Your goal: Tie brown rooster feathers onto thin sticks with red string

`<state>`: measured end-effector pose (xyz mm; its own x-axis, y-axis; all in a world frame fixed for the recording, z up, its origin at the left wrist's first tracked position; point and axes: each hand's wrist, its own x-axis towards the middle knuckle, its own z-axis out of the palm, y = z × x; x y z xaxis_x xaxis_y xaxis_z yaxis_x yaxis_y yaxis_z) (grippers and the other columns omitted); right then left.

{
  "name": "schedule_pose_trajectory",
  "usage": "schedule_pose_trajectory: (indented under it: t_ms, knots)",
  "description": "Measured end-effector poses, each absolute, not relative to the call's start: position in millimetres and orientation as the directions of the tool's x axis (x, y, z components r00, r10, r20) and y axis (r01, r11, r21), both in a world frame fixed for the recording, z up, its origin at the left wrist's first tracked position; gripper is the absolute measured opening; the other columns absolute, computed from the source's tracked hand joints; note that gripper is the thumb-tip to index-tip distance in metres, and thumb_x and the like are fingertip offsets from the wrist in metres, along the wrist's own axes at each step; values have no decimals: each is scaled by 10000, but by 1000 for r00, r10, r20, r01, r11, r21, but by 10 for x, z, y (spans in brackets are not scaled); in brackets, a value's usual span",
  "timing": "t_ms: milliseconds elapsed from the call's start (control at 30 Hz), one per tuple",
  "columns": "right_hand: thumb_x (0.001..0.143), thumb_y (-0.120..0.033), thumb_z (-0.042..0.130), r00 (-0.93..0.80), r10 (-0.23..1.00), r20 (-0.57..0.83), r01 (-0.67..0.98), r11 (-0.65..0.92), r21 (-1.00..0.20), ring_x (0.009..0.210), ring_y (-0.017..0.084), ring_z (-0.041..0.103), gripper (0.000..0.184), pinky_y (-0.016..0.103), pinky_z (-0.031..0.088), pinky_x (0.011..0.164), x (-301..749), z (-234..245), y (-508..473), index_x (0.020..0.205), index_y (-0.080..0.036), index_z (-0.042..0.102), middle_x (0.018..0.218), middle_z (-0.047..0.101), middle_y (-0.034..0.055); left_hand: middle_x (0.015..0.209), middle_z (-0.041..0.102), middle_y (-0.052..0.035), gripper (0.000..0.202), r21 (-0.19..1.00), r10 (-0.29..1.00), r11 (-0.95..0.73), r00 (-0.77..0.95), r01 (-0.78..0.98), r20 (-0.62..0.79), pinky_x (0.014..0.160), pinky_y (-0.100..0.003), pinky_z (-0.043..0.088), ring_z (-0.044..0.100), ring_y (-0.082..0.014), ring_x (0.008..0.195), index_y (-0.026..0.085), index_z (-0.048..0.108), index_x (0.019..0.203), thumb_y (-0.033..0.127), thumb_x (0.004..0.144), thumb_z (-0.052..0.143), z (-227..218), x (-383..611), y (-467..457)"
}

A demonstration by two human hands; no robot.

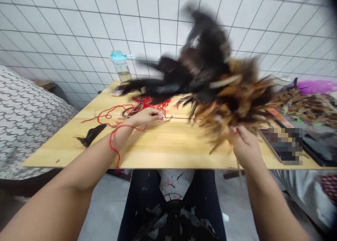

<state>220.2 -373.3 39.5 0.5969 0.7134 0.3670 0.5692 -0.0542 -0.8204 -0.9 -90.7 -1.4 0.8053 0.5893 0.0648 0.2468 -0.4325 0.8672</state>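
Feather bundle in the right fist, red thread taut from the left

Desk (158, 151): pale wood, against a tiled wall. Feather bundle (231, 97) next in size, raised above the desk's right half; long black plumes blurred at top, brown and tan feathers fanned below. Likely very light for its bulk, springy, easily bent; plumes would crush or fray if squeezed. Best hold, I judge: low, where the shafts gather.

Hands well apart. Right hand (244, 144) clamped on the bundle's lower edge. Left hand (150, 116) pinched on red thread (184, 118), which runs straight toward the feathers; far end hidden.

Behind the left hand, a red tangle (151, 102): soft, limp, apt to snag. Loose black feather (94, 134) lies left of it, probably weightless enough to drift; lift by the quill. Thread itself: thin, flexible, maybe slippery; grip with fingertips.
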Motion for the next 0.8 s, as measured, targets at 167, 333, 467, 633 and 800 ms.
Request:
schedule_pose_trajectory:
  t_ms: [167,333,467,633,800]
  knots:
    - [810,-243,543,506,860,-67,-206,46,-977,438,65,175,243,191,157,418,2269,547,-3525,632,-204,383,536,275,-71,757,670,-34,270,820,508,-496,861,286,7,687,-247,397,567,-164,728,152,655,705,421,716,636,-223,48,-855]
    - [882,-264,471,464,856,-229,-429,-10,-903,399,63,123,259,173,173,375,2492,396,-3364,650,-204,372,488,200,-103,748,667,-37,302,813,584,-477,811,334,10,711,-263,403,567,-178,740,156,631,683,458,683,635,-281,-115,-810]
    - [901,-230,414,534,776,-335,-519,-12,-855,360,55,132,238,167,147,350,2558,206,-3193,666,-200,396,453,218,-112,751,638,-42,299,841,645,-447,761,305,67,712,-270,400,550,-187,750,164,635,714,462,717,614,-263,-367,-841]
    - [883,-160,382,630,669,-395,-516,-20,-856,328,48,148,189,156,133,328,2525,37,-2937,731,-176,493,407,255,-119,736,587,-29,242,868,669,-445,726,219,160,708,-272,402,523,-175,740,180,619,720,418,766,613,-278,-664,-944]
    - [841,-151,451,678,653,-337,-466,28,-884,331,37,187,87,133,139,322,2472,-104,-2753,787,-171,517,414,326,-113,766,599,-19,202,859,719,-462,659,220,219,709,-269,404,521,-171,758,197,623,739,393,785,615,-251,-784,-1047]
